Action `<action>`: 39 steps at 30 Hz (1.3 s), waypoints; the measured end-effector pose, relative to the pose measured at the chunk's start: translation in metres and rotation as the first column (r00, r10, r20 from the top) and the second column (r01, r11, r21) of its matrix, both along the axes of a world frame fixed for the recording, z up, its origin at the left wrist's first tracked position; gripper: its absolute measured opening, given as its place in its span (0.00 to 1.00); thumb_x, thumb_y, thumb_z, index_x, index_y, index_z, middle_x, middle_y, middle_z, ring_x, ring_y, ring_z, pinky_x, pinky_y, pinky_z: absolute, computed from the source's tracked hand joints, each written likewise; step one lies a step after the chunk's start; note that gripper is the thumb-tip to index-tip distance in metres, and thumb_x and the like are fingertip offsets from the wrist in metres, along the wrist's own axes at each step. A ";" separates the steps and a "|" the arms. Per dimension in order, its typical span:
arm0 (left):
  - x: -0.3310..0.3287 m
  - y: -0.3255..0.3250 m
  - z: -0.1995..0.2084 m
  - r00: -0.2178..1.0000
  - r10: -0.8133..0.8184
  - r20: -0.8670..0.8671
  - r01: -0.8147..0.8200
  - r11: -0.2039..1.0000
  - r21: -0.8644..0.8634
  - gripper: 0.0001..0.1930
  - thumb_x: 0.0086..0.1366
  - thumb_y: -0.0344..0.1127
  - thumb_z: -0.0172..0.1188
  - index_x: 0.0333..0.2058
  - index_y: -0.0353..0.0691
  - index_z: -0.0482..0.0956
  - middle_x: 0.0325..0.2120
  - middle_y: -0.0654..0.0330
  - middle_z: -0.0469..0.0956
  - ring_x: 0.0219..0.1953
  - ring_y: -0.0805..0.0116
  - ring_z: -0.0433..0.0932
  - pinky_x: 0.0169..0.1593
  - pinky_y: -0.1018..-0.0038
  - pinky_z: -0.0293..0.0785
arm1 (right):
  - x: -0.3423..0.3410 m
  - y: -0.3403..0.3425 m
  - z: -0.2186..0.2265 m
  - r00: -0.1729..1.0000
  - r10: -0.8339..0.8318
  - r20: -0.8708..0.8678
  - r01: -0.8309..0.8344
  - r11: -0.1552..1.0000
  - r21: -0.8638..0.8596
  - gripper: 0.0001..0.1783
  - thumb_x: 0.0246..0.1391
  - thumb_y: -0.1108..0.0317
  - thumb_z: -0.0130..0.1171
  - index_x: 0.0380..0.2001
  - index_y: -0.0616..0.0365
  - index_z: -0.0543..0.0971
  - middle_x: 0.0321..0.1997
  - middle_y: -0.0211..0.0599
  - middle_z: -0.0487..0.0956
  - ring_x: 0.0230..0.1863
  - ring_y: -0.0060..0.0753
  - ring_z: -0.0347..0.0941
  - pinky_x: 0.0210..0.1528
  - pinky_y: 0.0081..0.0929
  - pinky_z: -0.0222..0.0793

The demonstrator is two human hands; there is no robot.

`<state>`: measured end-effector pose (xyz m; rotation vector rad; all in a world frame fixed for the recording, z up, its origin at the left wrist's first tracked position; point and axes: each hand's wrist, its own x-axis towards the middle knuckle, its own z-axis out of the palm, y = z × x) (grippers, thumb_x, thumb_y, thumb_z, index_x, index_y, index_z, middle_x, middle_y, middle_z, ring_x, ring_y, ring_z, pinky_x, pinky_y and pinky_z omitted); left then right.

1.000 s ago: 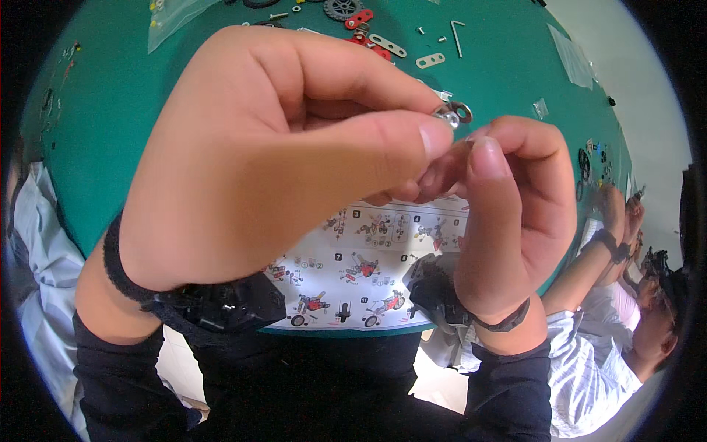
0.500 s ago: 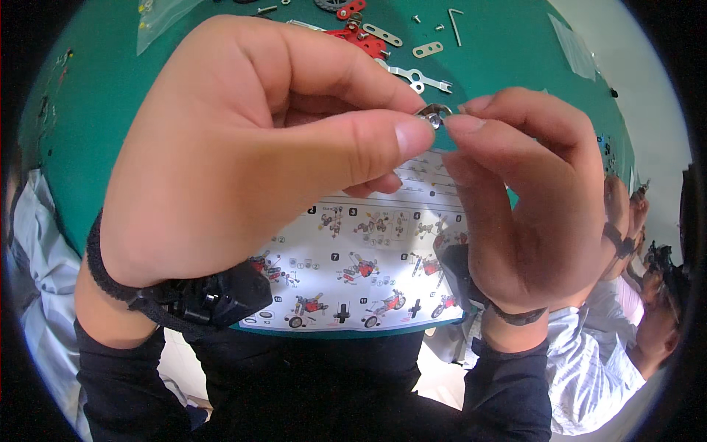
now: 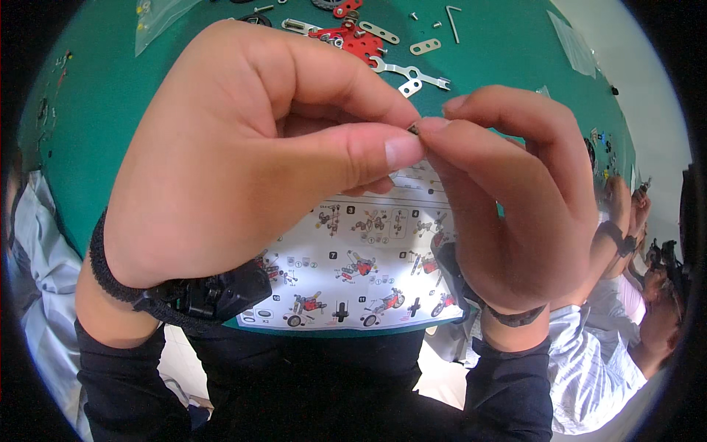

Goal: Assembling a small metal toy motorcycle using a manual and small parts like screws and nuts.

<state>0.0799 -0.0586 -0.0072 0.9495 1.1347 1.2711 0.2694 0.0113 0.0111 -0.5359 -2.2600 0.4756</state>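
Pinched between the thumb and index finger of my left hand (image 3: 243, 155) is a small metal bracket (image 3: 413, 129), mostly covered by the fingertips. My right hand (image 3: 523, 184) meets it from the other side, thumb and index fingertips closed at the bracket. Whether a screw sits in it cannot be seen now. Beneath both hands lies a printed instruction sheet (image 3: 346, 269) with pictures of a model motorcycle. Just beyond the fingers are a silver flat wrench (image 3: 414, 73) and a short perforated strip (image 3: 409, 88).
Farther back on the green mat (image 3: 508, 66) lie red perforated parts (image 3: 357, 46), metal strips (image 3: 425, 47), loose screws and a hex key (image 3: 452, 25). Plastic bags (image 3: 158, 22) lie at the far left and far right. Another person's hands (image 3: 626, 199) are at the right edge.
Both hands have shifted slightly left. My right fingertips have closed in over the bracket, which showed its shiny curve before and is now nearly hidden.
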 end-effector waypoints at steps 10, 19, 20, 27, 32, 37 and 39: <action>-0.003 -0.001 0.004 0.998 -0.038 -0.042 0.037 0.999 -0.017 0.07 0.63 0.24 0.65 0.40 0.28 0.83 0.31 0.55 0.84 0.31 0.71 0.83 0.37 0.78 0.81 | 0.003 0.005 0.001 0.998 0.012 0.062 -0.019 0.994 0.111 0.13 0.42 0.82 0.71 0.34 0.63 0.83 0.42 0.44 0.80 0.38 0.35 0.79 0.37 0.23 0.73; -0.012 0.011 0.024 0.946 -0.257 -0.197 0.223 0.958 -0.179 0.08 0.62 0.25 0.65 0.39 0.27 0.84 0.29 0.55 0.84 0.31 0.73 0.83 0.38 0.78 0.80 | 0.001 -0.004 0.007 0.982 -0.050 0.184 0.011 0.978 0.210 0.14 0.40 0.76 0.74 0.34 0.59 0.84 0.47 0.46 0.80 0.50 0.43 0.79 0.43 0.32 0.80; -0.013 0.011 0.024 0.946 -0.257 -0.197 0.223 0.958 -0.180 0.08 0.62 0.25 0.65 0.39 0.27 0.84 0.29 0.55 0.84 0.31 0.73 0.83 0.38 0.78 0.80 | 0.002 -0.006 0.010 0.971 -0.059 0.231 0.011 0.979 0.204 0.15 0.39 0.76 0.74 0.34 0.57 0.84 0.49 0.47 0.80 0.50 0.43 0.79 0.43 0.32 0.80; -0.013 0.012 0.024 0.931 -0.305 -0.202 0.276 0.947 -0.162 0.06 0.62 0.25 0.66 0.36 0.27 0.84 0.27 0.55 0.84 0.29 0.72 0.83 0.37 0.79 0.80 | 0.011 0.004 0.005 0.981 0.036 0.192 -0.073 0.979 0.189 0.16 0.35 0.75 0.75 0.33 0.53 0.85 0.54 0.48 0.80 0.53 0.45 0.79 0.45 0.33 0.80; -0.015 0.012 0.021 0.921 -0.317 -0.227 0.291 0.946 -0.141 0.06 0.62 0.26 0.67 0.35 0.27 0.84 0.26 0.56 0.84 0.28 0.72 0.84 0.35 0.79 0.81 | 0.009 0.000 0.007 0.977 0.001 0.215 -0.034 0.988 0.148 0.17 0.34 0.75 0.75 0.33 0.54 0.84 0.54 0.49 0.80 0.53 0.45 0.79 0.45 0.34 0.80; -0.015 0.012 0.022 0.922 -0.300 -0.247 0.271 0.952 -0.144 0.05 0.62 0.25 0.66 0.35 0.27 0.83 0.26 0.56 0.84 0.28 0.71 0.84 0.36 0.79 0.82 | 0.010 0.002 0.010 0.976 0.004 0.216 -0.031 0.992 0.120 0.17 0.35 0.76 0.75 0.34 0.56 0.84 0.53 0.49 0.80 0.52 0.45 0.80 0.44 0.33 0.81; -0.014 0.013 0.021 0.922 -0.306 -0.238 0.277 0.949 -0.149 0.05 0.62 0.24 0.66 0.35 0.27 0.83 0.27 0.56 0.84 0.29 0.71 0.84 0.36 0.79 0.82 | 0.010 0.003 0.010 0.979 0.018 0.202 -0.048 0.988 0.147 0.16 0.37 0.76 0.75 0.34 0.60 0.83 0.53 0.51 0.80 0.50 0.45 0.81 0.43 0.31 0.82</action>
